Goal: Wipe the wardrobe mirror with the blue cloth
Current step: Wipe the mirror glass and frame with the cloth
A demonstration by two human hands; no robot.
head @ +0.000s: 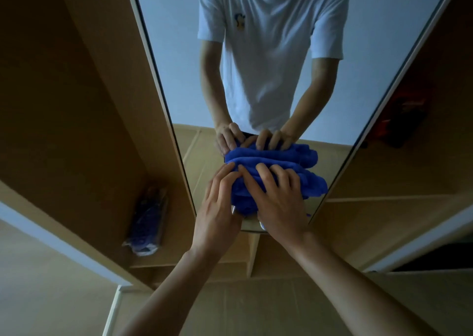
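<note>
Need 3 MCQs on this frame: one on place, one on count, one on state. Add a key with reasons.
1. Where is the blue cloth against the mirror?
A) near its lower end
B) at its top edge
C) off the glass, on a shelf

2. How many hands touch the cloth?
A) none
B) one
C) two

3. How does the cloth lie?
A) spread flat
B) bunched in folds
C) hanging free

Key:
1 A, the cloth sits just above the mirror's bottom edge.
2 C, the left hand and right hand both press on it.
3 B, thick folds show beside the hands.
</note>
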